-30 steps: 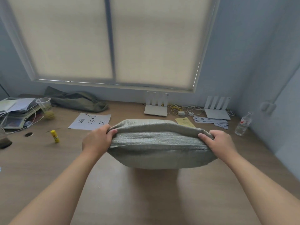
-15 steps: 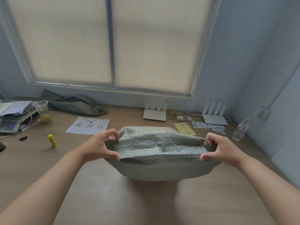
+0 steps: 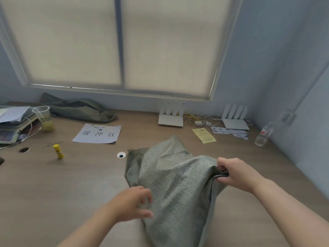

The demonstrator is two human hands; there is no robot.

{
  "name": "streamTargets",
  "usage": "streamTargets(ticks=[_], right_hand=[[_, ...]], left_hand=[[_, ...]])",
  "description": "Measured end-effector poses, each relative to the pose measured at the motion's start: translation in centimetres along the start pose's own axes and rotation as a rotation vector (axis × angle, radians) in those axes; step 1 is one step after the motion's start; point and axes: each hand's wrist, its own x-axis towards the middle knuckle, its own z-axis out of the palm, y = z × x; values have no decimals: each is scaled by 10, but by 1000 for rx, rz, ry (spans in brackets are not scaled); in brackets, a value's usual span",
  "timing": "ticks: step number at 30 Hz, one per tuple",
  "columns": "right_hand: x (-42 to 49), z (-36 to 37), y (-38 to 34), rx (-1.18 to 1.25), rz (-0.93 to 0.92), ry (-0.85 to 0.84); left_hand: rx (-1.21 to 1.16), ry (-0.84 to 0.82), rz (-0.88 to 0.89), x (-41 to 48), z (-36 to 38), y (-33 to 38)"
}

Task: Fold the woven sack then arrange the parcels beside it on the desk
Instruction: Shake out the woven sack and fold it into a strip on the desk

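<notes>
The grey-green woven sack (image 3: 174,184) lies crumpled and partly spread on the wooden desk (image 3: 71,184), one corner pointing toward the window. My right hand (image 3: 236,175) pinches the sack's bunched right edge between thumb and fingers, slightly above the desk. My left hand (image 3: 131,204) hovers at the sack's lower left edge, fingers loosely curled and apart, gripping nothing that I can see. The sack's near end runs out of the bottom of the view.
A printed paper sheet (image 3: 98,133), a yellow glue stick (image 3: 58,151) and a cable hole (image 3: 121,155) lie left of the sack. A plastic cup (image 3: 43,118) and an olive bag (image 3: 78,111) sit back left. Two white routers (image 3: 170,116), a yellow leaflet (image 3: 203,135) and a water bottle (image 3: 264,134) stand back right.
The sack, held up folded by both hands, has dropped onto the desk and spread out. My left hand has let go and moved down and right; my right hand keeps its hold.
</notes>
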Motion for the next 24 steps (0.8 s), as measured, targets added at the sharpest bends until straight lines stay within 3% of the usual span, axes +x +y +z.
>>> streamTargets(ticks=[6,15,22,24], right_hand=[[0,15,-16,89,172,20],[-1,27,10,132,312,-32],[-15,51,59,272,491,-62],[-16,62,71,324,546,-68]], left_hand=[[-165,-82,-116,-9,73,19],[-85,157,-329,10,101,55],[-14,347,-417,50,81,59],[-89,370,-464,55,75,63]])
